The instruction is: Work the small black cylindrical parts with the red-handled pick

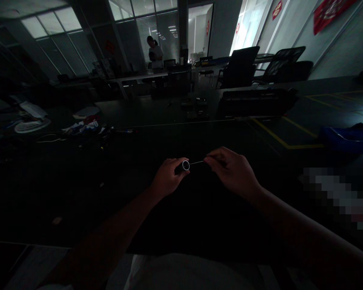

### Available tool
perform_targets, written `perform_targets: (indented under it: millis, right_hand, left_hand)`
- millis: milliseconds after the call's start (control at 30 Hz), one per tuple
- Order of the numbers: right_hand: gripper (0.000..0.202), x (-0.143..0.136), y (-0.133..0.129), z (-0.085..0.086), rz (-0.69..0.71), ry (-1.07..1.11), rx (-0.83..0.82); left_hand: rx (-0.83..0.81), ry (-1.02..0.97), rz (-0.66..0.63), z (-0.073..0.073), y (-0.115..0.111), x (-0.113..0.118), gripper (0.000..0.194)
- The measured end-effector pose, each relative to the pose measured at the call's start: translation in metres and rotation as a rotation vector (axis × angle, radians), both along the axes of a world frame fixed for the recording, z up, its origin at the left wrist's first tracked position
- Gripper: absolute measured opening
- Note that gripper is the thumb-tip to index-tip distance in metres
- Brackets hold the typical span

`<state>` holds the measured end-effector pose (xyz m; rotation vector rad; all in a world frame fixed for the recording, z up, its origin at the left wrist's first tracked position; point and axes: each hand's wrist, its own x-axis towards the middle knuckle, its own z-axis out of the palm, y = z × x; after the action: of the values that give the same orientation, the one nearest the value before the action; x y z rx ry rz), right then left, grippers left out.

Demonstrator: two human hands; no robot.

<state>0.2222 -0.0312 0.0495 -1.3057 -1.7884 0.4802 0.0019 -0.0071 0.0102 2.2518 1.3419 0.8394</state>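
Observation:
My left hand (pixel 166 177) is closed around a short dark cylinder (pixel 179 168), whose round end with a pale ring faces up and to the right. It looks like a small flashlight, but the dim light hides its details. Fingers of my right hand (pixel 230 171) are pinched on one end of a thin, light rod (pixel 196 162). The rod's other end reaches the ringed end of the cylinder; whether it goes inside I cannot tell. Both hands are above the dark table (pixel 181 225).
Left on the table lie a pile of small items (pixel 86 127) and a white round fan-like object (pixel 32 125). A blue bin (pixel 347 139) stands right, near yellow tape lines (pixel 287 146). A long black object (pixel 257 102) lies behind. Farther back, a person (pixel 155 54) stands by desks.

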Motion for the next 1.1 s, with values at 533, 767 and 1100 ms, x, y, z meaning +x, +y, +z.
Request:
perform_targets:
  millis: [533,767,1100]
  right_hand:
    - [0.031,0.001,0.003,0.005,0.055,-0.103,-0.097]
    - [0.037,0.002,-0.002,0.007,0.202,-0.153,-0.159]
    - [0.026,-0.003,0.003,-0.003,0.036,-0.041,-0.128]
  left_hand:
    - [0.047,0.08,-0.043,-0.006,0.0,0.0,0.036]
    - [0.011,0.027,0.025,-0.003,0.003,-0.004,0.034]
    - [0.06,0.113,-0.022,-0.001,0.0,-0.002,0.036]
